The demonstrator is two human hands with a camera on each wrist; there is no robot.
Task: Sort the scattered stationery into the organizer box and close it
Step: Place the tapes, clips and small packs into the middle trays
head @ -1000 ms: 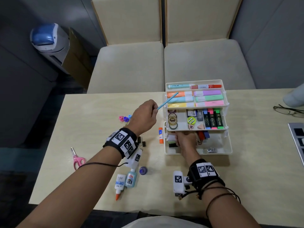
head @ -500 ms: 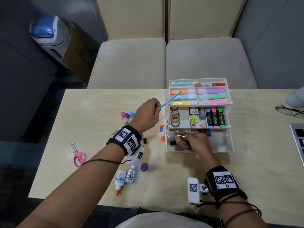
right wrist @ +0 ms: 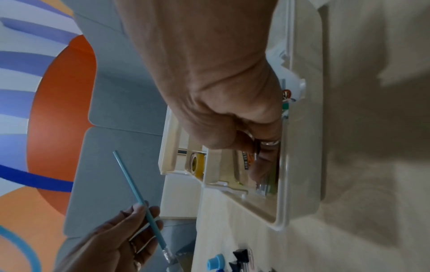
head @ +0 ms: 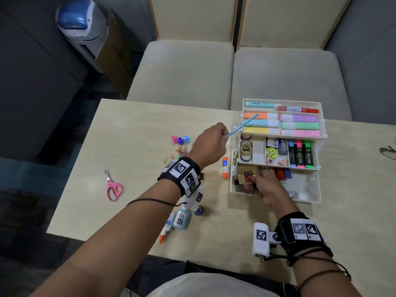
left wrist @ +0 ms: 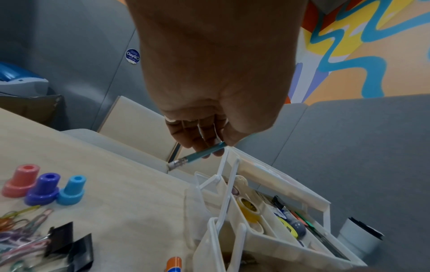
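Note:
The white organizer box [head: 306, 198] stands open on the table with its tiered trays fanned back, highlighters and tape rolls in them. My left hand [head: 211, 144] hovers left of the box and grips a thin teal pencil [head: 243, 125] that points up over the top tray; the pencil [left wrist: 200, 153] lies across the curled fingers. My right hand [head: 264, 186] reaches into the box's bottom compartment and pinches a small brown packet [head: 246, 174]. In the right wrist view the fingers [right wrist: 263, 152] are down inside the box [right wrist: 300, 165].
Loose on the table left of the box: an orange glue stick [head: 224, 167], pink scissors [head: 113, 188], two glue bottles [head: 177, 220], a purple cap [head: 198, 210], three small coloured stamps [head: 180, 139], paper clips [left wrist: 21, 226] and black binder clips [left wrist: 69, 244]. Glasses [head: 389, 151] lie far right.
My right hand has shifted right within the bottom compartment and lifted the brown packet into sight. The left hand holds the pencil in much the same place.

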